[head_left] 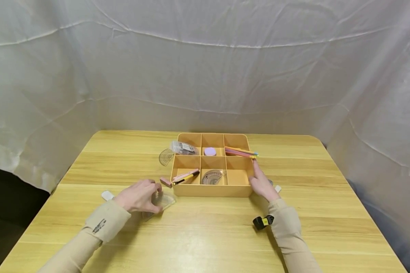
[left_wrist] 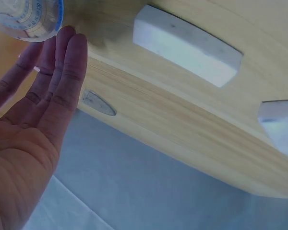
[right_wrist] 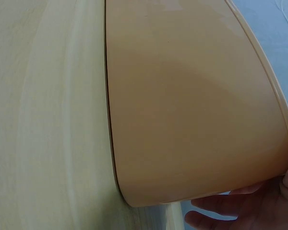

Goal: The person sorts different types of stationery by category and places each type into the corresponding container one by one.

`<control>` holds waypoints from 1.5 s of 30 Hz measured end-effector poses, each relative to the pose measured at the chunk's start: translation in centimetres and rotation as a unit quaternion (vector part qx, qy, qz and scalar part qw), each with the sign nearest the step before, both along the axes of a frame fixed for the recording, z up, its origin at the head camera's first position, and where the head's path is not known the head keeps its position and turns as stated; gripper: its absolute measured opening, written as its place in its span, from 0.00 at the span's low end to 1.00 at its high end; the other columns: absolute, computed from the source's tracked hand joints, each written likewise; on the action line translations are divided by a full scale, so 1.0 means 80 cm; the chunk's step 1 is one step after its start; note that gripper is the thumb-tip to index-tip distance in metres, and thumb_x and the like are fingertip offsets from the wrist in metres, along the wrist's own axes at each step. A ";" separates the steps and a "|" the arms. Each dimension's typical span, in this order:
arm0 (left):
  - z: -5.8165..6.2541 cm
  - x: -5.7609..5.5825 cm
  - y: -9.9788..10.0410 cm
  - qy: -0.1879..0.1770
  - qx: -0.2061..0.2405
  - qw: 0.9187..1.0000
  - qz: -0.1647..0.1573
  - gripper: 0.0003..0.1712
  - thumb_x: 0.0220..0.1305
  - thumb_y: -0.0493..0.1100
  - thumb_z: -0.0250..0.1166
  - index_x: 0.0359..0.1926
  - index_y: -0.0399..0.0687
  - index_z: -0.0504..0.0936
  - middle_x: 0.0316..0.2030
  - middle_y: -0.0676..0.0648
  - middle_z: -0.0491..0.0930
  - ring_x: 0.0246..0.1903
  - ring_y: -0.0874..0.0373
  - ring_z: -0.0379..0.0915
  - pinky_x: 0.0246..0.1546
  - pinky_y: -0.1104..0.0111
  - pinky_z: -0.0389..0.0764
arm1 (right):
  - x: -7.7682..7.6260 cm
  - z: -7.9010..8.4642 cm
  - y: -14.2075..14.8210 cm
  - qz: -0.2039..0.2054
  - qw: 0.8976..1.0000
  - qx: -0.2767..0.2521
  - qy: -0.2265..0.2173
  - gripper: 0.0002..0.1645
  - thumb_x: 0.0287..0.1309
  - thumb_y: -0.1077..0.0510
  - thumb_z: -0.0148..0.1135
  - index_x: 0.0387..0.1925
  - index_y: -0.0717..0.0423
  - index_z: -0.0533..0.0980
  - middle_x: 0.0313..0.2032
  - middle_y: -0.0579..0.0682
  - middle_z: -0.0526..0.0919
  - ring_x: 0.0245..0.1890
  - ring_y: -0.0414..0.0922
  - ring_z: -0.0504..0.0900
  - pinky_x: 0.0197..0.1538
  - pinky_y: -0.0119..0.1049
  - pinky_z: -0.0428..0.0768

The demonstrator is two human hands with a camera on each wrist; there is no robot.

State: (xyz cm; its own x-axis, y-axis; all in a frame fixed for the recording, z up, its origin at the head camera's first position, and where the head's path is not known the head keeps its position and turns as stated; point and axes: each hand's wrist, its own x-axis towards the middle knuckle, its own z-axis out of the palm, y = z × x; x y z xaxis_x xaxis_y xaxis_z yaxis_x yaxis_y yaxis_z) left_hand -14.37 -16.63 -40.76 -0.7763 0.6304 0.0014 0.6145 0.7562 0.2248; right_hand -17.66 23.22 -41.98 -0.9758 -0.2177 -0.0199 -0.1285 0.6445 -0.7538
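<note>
A tan six-compartment tray [head_left: 212, 190] stands on the table. My left hand [head_left: 141, 195] is left of its front corner, thumb and fingers around a clear plastic piece [head_left: 167, 203]; blue markings show on that piece [left_wrist: 31, 21] in the left wrist view, where fingertips meet its edge. My right hand [head_left: 261, 184] holds the tray's right wall, thumb at the rim and fingers along the outside. In the tray lie pens [head_left: 188, 176], a protractor [head_left: 212, 177], a lilac round item [head_left: 210, 151], colored pencils [head_left: 240, 152] and a clear pack [head_left: 183, 148].
Another protractor [head_left: 165, 157] lies by the tray's left side, with a dusky pink block [head_left: 165, 182] in front. White blocks [left_wrist: 187, 48] and a small grey pointed piece [left_wrist: 99, 102] are on the table. A black object with a yellow label [head_left: 263, 222] is beside my right wrist.
</note>
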 end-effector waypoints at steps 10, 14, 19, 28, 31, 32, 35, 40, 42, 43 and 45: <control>0.000 0.002 -0.003 0.024 0.052 0.998 -0.003 0.28 0.40 0.54 0.72 0.40 0.39 0.82 0.29 0.51 0.78 0.23 0.64 0.69 0.24 0.71 0.78 | -0.001 0.001 -0.002 -0.003 1.000 -0.003 0.007 0.43 0.59 0.73 0.37 0.70 0.77 0.30 0.71 0.73 0.32 0.70 0.64 0.36 0.71 0.58 0.40; 0.003 0.008 0.002 0.031 0.089 0.996 -0.004 0.28 0.42 0.53 0.71 0.41 0.38 0.82 0.29 0.51 0.80 0.24 0.64 0.74 0.25 0.72 0.80 | 0.001 0.002 -0.002 0.001 1.000 -0.002 0.004 0.42 0.60 0.73 0.36 0.69 0.77 0.29 0.70 0.73 0.31 0.70 0.65 0.36 0.71 0.58 0.39; 0.013 0.020 0.018 0.034 0.111 0.993 -0.008 0.28 0.44 0.53 0.70 0.46 0.41 0.81 0.29 0.54 0.81 0.24 0.65 0.75 0.24 0.74 0.79 | 0.002 0.003 -0.001 0.002 1.000 -0.001 0.000 0.41 0.61 0.73 0.36 0.69 0.78 0.29 0.70 0.73 0.31 0.70 0.65 0.35 0.71 0.58 0.39; 0.043 0.034 0.054 0.116 0.127 0.985 -0.029 0.29 0.47 0.55 0.67 0.47 0.42 0.81 0.33 0.52 0.81 0.23 0.65 0.73 0.23 0.74 0.77 | 0.002 0.000 -0.001 -0.001 1.000 -0.004 0.001 0.42 0.60 0.73 0.36 0.69 0.77 0.29 0.71 0.73 0.32 0.70 0.64 0.36 0.71 0.58 0.40; 0.049 0.033 0.058 0.145 0.136 0.980 -0.030 0.28 0.47 0.55 0.67 0.45 0.40 0.82 0.29 0.51 0.80 0.16 0.67 0.66 0.17 0.76 0.73 | 0.002 0.000 -0.002 0.002 1.000 -0.007 0.003 0.42 0.60 0.73 0.36 0.69 0.77 0.29 0.71 0.73 0.32 0.70 0.64 0.36 0.71 0.58 0.40; 0.051 0.033 0.059 0.155 0.140 0.978 -0.029 0.28 0.47 0.54 0.66 0.44 0.39 0.82 0.28 0.51 0.79 0.15 0.67 0.64 0.16 0.77 0.72 | 0.002 0.000 -0.002 0.001 1.000 -0.007 0.004 0.42 0.60 0.73 0.36 0.69 0.77 0.29 0.71 0.73 0.32 0.70 0.64 0.36 0.71 0.58 0.40; 0.059 0.030 0.064 0.178 0.150 0.972 -0.026 0.26 0.47 0.54 0.65 0.43 0.39 0.81 0.28 0.50 0.79 0.14 0.68 0.62 0.14 0.78 0.70 | 0.002 0.002 -0.002 -0.001 1.000 -0.005 0.006 0.42 0.60 0.73 0.36 0.69 0.76 0.29 0.71 0.73 0.32 0.70 0.64 0.36 0.71 0.58 0.40; 0.073 0.025 0.076 0.190 0.140 0.972 -0.009 0.27 0.49 0.53 0.62 0.46 0.38 0.80 0.30 0.48 0.78 0.15 0.65 0.61 0.14 0.75 0.69 | 0.002 0.003 -0.001 -0.001 1.000 -0.004 0.002 0.42 0.60 0.73 0.36 0.69 0.77 0.29 0.71 0.73 0.31 0.70 0.64 0.36 0.71 0.58 0.39; 0.077 0.022 0.083 0.181 0.131 0.975 0.003 0.28 0.52 0.53 0.61 0.48 0.38 0.79 0.32 0.47 0.78 0.17 0.65 0.62 0.16 0.74 0.70 | 0.002 0.002 -0.001 0.001 1.000 -0.003 0.000 0.42 0.60 0.73 0.36 0.69 0.77 0.29 0.70 0.73 0.31 0.69 0.65 0.36 0.71 0.59 0.39; 0.078 0.020 0.087 0.175 0.126 0.976 0.010 0.29 0.53 0.54 0.60 0.50 0.37 0.79 0.33 0.47 0.79 0.18 0.64 0.63 0.17 0.73 0.71 | 0.002 0.002 0.000 0.002 1.000 -0.003 -0.001 0.42 0.60 0.73 0.36 0.69 0.77 0.29 0.70 0.73 0.31 0.69 0.65 0.35 0.71 0.59 0.39; 0.081 0.016 0.095 0.162 0.119 0.979 0.026 0.29 0.56 0.54 0.58 0.52 0.38 0.78 0.35 0.46 0.79 0.20 0.63 0.65 0.21 0.70 0.74 | 0.002 0.002 0.000 0.002 1.000 -0.002 -0.001 0.42 0.61 0.73 0.36 0.69 0.77 0.29 0.70 0.73 0.31 0.69 0.65 0.35 0.71 0.59 0.39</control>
